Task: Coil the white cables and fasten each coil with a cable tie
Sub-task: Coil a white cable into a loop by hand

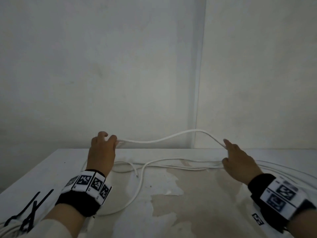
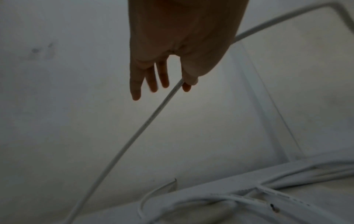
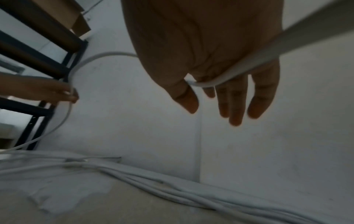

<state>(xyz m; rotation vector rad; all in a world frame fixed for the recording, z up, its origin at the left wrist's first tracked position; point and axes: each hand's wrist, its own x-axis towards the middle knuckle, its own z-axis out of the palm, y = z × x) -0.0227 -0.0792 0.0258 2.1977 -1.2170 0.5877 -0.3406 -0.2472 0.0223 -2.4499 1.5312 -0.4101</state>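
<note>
Left hand: the left hand (image 1: 102, 148) is up above the back edge of the bench (image 1: 188, 212). Its thumb and first finger pinch the white cable (image 1: 171, 136). The other fingers (image 2: 151, 78) point out straight.
Right hand: the right hand (image 1: 240, 162) is up on the right side. The cable runs across its palm, between the thumb and the first finger. Its fingers (image 3: 236, 104) are loose and nearly straight.
White cable: one part hangs in the air between the two hands, with a hump near the right hand. The rest lies on the bench in long loose loops, near the back edge and off to the right. One cut end (image 1: 136, 176) lies on the bench near the left wrist.
Cable ties: black cable ties (image 1: 30, 210) lie on the bench at the near left corner, beside the left arm.
Bench: white on top, with worn brown patches.
Wall: a plain pale wall (image 1: 120, 66) stands behind the bench.
</note>
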